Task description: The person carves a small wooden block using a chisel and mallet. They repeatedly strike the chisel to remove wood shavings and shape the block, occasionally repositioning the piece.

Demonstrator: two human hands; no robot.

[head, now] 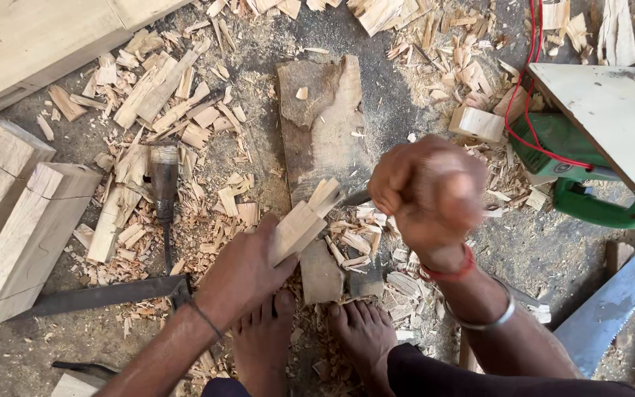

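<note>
Fingers of the left hand point(240, 276) are wrapped round a pale wood piece point(304, 220), stood on a chopping block point(321, 129) at twelve o'clock from the feet. The right hand point(428, 195) is clenched on a tool handle. Many chips point(170, 95) are already cut; the piece looks half shaped.

Floor point(376, 88): grey, dusty ground, sawdust throughout. Wood chips point(163, 95): pale offcuts and shavings scattered thickly, densest upper left and upper centre of the frame. Timber blocks point(20, 220): two squared pale blocks, side by side, left edge. Plank point(31, 37): broad pale board, upper left corner. Chisel point(164, 184): dark handle, lying among chips, left of centre. Green power tool point(589, 184): right side, under a pale board point(619, 117), red cable point(534, 73) looping above it. Daylight, even, soft shadows.
</note>
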